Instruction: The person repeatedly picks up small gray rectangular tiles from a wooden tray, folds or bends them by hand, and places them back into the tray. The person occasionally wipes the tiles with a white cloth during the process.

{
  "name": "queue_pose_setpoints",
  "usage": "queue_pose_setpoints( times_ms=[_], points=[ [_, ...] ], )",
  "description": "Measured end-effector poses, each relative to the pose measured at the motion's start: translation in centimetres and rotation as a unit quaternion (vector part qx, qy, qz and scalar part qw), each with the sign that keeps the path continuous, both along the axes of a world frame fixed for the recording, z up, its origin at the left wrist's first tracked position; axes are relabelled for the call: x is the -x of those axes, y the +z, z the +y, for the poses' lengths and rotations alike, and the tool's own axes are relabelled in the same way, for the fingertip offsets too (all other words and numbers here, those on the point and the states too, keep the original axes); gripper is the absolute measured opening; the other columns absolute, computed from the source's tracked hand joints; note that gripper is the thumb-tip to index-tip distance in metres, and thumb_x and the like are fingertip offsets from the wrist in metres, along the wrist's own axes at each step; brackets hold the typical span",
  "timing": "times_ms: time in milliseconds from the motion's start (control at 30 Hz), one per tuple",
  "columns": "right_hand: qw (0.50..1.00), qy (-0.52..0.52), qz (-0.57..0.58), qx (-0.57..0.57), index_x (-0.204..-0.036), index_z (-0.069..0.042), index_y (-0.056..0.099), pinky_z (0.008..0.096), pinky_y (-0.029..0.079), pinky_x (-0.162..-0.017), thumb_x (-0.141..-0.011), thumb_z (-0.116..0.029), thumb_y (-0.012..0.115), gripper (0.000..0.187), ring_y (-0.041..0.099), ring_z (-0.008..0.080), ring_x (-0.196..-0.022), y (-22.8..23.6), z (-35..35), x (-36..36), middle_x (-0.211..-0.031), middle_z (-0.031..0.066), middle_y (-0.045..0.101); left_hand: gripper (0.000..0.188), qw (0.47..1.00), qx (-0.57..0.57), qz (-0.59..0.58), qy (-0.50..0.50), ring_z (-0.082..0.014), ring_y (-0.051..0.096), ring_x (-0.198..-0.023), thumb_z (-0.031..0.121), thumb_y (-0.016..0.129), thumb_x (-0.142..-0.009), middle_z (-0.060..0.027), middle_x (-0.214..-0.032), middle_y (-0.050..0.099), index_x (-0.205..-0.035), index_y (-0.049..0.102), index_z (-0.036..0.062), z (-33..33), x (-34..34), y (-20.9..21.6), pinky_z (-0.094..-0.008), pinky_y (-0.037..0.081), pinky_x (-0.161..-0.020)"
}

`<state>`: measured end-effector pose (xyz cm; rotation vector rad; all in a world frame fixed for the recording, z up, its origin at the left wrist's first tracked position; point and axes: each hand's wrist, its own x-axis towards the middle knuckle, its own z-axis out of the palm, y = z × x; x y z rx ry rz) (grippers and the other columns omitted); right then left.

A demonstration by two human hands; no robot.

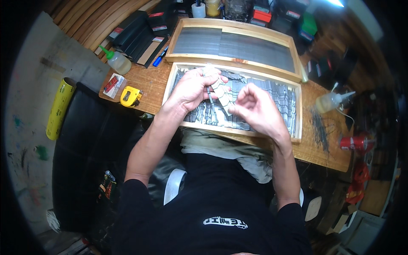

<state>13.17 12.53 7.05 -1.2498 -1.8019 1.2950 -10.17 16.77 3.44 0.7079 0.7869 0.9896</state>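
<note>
My left hand [190, 88] is closed around a fanned bundle of thin, pale metal strips [221, 94], held above a shallow wooden tray [298, 111]. One darker narrow strip [211, 101] hangs down beside the bundle, under my left fingers. At the bundle's lower right end is my right hand [261, 108], with its fingers curled and thumb and fingertips drawn together. Whatever is between those fingertips is too small to make out. Inside the tray lie many grey metal strips [278, 100] in uneven, overlapping rows; my hands hide part of them.
Behind stands a second wooden tray [238, 25] of neatly lined grey strips. Left on the bench are a yellow tape measure [131, 97], a green-tipped bottle [117, 61] and a blue marker [160, 57]. At right are another bottle [331, 102], loose dark strips [318, 129] and a red can [355, 143].
</note>
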Motion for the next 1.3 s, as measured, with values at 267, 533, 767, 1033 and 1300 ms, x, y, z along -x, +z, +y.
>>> queue_pose_setpoints(
  times_ms=[267,533,767,1033,1300],
  points=[
    [0.995,0.075,0.059,-0.014,-0.109,0.000,0.080,0.0248,0.055,-0.066,-0.091,-0.001,0.079,0.018,0.070,0.0093,-0.075,-0.3,-3.5,-3.4,-0.091,0.0046,0.076,0.027,0.992,0.002,-0.093,-0.084,-0.0350,0.074,-0.113,0.014,0.062,-0.106,-0.0185,-0.118,0.072,-0.128,0.056,-0.0007,-2.5,-1.8,1.1,-0.0333,0.068,-0.080],
    [0.978,0.131,0.071,-0.147,-0.105,0.000,0.081,0.0294,0.061,-0.073,-0.087,-0.003,0.082,0.019,0.078,0.0185,-0.081,-0.6,-6.8,-5.9,-0.094,0.0125,0.081,0.031,0.989,0.038,-0.137,-0.045,-0.0389,0.071,-0.117,0.013,0.060,-0.107,-0.0236,-0.122,0.068,-0.133,0.054,-0.0034,-6.2,-5.7,2.7,-0.0489,0.061,-0.101],
    [0.976,0.097,0.142,-0.131,-0.112,0.001,0.078,0.0294,0.059,-0.068,-0.084,-0.003,0.086,0.029,0.077,0.0211,-0.077,-2.4,-11.8,-8.2,-0.091,0.0138,0.079,0.035,0.986,0.057,-0.145,-0.059,-0.0348,0.069,-0.120,0.009,0.055,-0.108,-0.0210,-0.122,0.068,-0.140,0.046,-0.0006,-10.3,-9.0,3.4,-0.0505,0.059,-0.105],
    [0.973,-0.010,0.195,-0.121,-0.108,0.001,0.079,0.0270,0.060,-0.066,-0.083,0.001,0.086,0.026,0.077,0.0186,-0.073,-6.0,-20.8,-9.6,-0.089,0.0143,0.080,0.040,0.979,0.099,-0.060,-0.165,-0.0313,0.074,-0.111,0.024,0.048,-0.114,-0.0202,-0.123,0.072,-0.144,0.052,-0.0011,-15.6,-12.9,1.1,-0.0454,0.063,-0.097],
    [0.977,-0.113,0.180,0.001,-0.109,0.004,0.079,0.0297,0.065,-0.078,-0.084,0.007,0.082,0.025,0.080,0.0224,-0.086,-10.5,-27.3,-8.3,-0.102,0.0175,0.080,0.024,0.932,0.197,0.087,-0.291,-0.0312,0.077,-0.101,0.008,0.070,-0.101,-0.0187,-0.112,0.077,-0.123,0.067,-0.0033,-15.7,-13.9,-4.1,-0.0442,0.066,-0.085]
  ],
)
